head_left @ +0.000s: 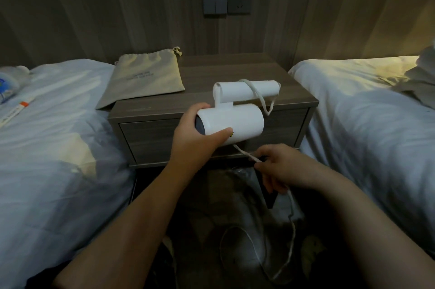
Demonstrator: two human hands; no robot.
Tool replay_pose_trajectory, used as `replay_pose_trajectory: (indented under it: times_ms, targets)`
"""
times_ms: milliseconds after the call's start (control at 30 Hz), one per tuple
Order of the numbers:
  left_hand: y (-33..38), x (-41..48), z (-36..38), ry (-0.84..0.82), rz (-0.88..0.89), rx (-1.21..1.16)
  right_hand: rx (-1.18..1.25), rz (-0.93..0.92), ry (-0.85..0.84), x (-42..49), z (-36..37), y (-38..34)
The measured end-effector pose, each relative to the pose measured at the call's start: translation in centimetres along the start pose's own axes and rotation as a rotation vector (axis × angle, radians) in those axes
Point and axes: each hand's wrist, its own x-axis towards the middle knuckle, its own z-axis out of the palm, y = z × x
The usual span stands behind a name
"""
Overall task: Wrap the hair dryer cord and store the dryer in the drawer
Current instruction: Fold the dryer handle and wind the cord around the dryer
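Hands: left (195, 138) grips hair dryer (233, 124), right (280, 166) pinches its cord (247, 154).

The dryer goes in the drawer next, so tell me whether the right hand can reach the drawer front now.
Probably yes: the right hand hangs close before the closed drawer front, nothing between them. But it pinches the cord, so it would need to release that first.

Dim and grey-toned overall. Warm yellow glow from the right, spilling over the right bed (353, 81) and patching the left bed (77, 150). Brightest on the white hair dryer (235, 124). Deep shadow across the floor (193, 230) below the counter (211, 69). Soft and grainy throughout, smeared toward the lower corners, bowed along the wall (117, 6) edges.
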Motion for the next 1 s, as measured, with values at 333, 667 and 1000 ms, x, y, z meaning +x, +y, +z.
replay_pose_trajectory:
  times_ms: [333, 667, 1000]
  targets:
    - [-0.5, -0.2, -0.7, -0.042, 0.423, 0.421, -0.276, -0.047, -0.258, -2.4, -2.2, -0.3]
    - [-1.3, 0.3, -1.3, -0.387, 0.325, 0.444, -0.291, -0.218, 0.389, -2.3, -3.2, -0.8]
    - [-1.1, 0.8, -1.5, -0.787, 0.085, 0.254, -0.156, -0.130, 0.418, -2.3, -4.2, 0.3]
